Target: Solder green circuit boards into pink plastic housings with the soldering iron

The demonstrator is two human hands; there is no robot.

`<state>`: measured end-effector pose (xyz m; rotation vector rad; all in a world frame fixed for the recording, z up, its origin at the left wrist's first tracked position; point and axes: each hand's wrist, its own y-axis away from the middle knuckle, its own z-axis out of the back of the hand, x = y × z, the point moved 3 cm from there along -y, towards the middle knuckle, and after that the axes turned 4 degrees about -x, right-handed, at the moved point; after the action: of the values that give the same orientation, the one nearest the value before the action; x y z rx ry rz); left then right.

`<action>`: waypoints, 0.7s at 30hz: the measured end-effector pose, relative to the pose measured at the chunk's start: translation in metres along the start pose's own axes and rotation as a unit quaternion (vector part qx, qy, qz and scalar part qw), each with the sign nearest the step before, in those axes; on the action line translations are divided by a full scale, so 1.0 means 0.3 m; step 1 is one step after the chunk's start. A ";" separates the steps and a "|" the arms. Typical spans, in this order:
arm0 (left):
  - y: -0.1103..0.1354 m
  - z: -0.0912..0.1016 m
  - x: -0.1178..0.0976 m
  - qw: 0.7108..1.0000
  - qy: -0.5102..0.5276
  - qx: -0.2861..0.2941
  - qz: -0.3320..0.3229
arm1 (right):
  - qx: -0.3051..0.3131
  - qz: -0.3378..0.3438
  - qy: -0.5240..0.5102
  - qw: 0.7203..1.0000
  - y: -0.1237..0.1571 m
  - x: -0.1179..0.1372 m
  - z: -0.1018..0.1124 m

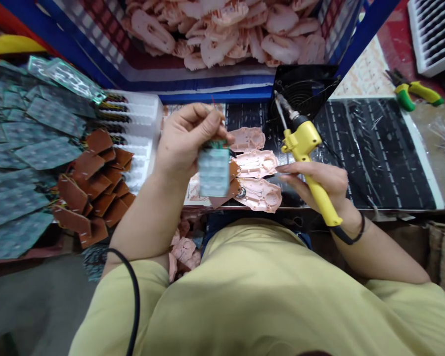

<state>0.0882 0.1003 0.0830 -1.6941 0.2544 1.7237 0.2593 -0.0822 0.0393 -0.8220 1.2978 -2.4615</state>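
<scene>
My left hand (193,136) pinches a small circuit board (214,172) by its upper edge, its pale greenish face towards me. A thin red wire sticks up by the fingertips. In my right hand (319,180) is a yellow soldering gun (304,141), its tip pointing up and left in front of a black fan (300,91). Between my hands lie several pink plastic shells, among them a middle shell (257,164) and a nearer shell (261,194). Brown boards (234,185) with wires rest at their left ends, partly hidden behind the held board.
A blue crate (222,94) of pink shells stands at the back. On the left are stacked green boards (18,128), brown boards (96,183) and a white foam tray (144,113). Yellow-green pliers (417,94) lie far right, beyond a black mat (374,153).
</scene>
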 end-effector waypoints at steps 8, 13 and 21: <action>-0.163 -0.039 0.140 0.885 -0.439 0.155 0.018 | 0.047 0.005 0.032 0.998 -0.024 -0.123 0.002; -0.186 -0.088 0.206 0.825 -0.540 0.164 0.021 | 0.072 -0.016 0.018 0.997 -0.031 -0.146 -0.017; -0.193 -0.098 0.208 0.822 -0.526 0.216 0.034 | -0.018 -0.011 0.105 0.994 -0.021 -0.122 0.119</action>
<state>0.1520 0.1468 0.0396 -0.2677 0.1549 2.1712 0.3102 -0.0863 0.0470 -0.6009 1.4137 -2.6075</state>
